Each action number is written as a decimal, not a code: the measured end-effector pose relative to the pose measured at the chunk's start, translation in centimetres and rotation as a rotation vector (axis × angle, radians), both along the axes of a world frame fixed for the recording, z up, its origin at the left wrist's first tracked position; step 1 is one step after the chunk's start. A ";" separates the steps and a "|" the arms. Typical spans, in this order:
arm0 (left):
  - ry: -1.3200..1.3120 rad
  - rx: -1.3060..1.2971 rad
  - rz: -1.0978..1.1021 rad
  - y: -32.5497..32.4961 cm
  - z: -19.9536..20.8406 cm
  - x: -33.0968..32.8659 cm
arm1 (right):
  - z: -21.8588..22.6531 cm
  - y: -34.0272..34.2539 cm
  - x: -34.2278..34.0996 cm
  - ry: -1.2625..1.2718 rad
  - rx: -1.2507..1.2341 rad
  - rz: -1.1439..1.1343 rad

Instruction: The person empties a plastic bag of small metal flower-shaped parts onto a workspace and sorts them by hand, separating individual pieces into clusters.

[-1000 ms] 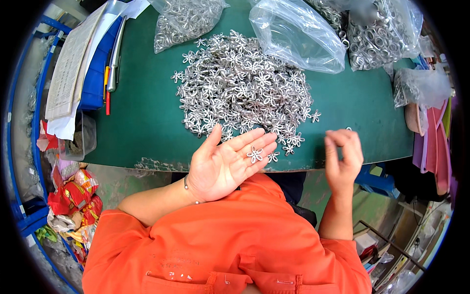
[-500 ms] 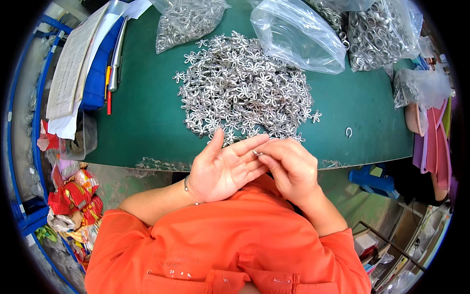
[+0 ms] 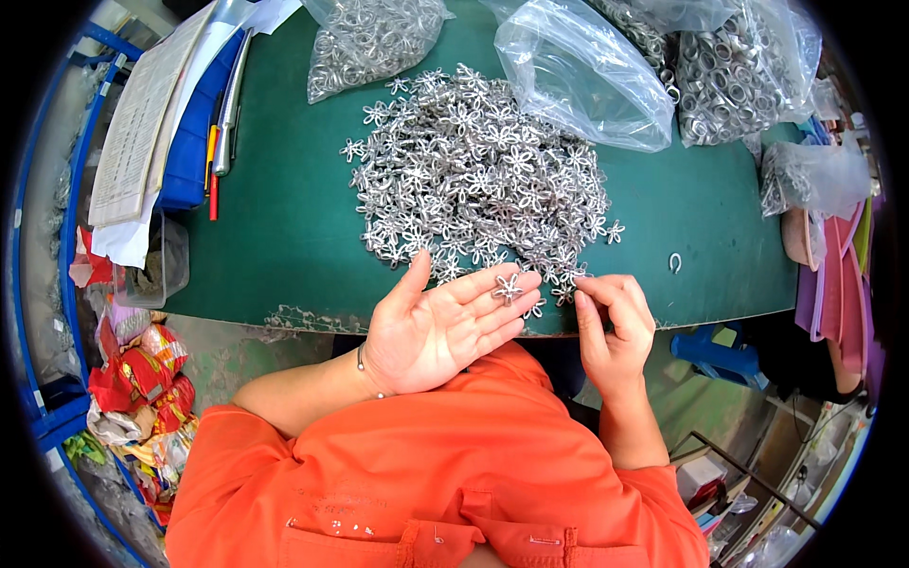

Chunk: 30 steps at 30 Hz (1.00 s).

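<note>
Silvery looped-petal metal flower lies on left hand, palm up, fingers extended, thumb spread; right hand nearby, fingers curled, can't tell whether they pinch anything. Green bench, chipped front edge, blue rack leftward; heaped flowers partly hidden by left hand, crinkled clear bag behind.

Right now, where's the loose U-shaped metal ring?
In the head view, the U-shaped metal ring lies on the green tabletop, right of the flower-piece pile, beyond and to the right of the right hand.
</note>
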<state>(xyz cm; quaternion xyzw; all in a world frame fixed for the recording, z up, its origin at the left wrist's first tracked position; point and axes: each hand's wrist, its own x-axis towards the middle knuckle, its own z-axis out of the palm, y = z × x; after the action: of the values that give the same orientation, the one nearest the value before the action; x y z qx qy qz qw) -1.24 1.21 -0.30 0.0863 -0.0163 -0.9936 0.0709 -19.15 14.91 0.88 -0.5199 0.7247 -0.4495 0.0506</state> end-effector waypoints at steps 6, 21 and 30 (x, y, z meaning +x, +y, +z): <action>0.002 0.050 0.024 -0.1 0.1 0.1 | -0.3 0.6 0.3 -0.035 0.007 -0.001; -0.232 -0.344 0.217 -0.8 0.9 1.9 | -0.8 0.4 0.7 -0.066 0.061 0.072; -0.326 -0.389 0.201 -0.6 1.1 2.0 | -0.9 0.2 0.8 0.027 0.090 0.077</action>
<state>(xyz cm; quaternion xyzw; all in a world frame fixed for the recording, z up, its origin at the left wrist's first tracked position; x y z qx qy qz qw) 0.78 0.63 0.79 0.2311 -0.2092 -0.9328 0.1806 -18.37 15.14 -0.04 -0.5507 0.7241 -0.4071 0.0813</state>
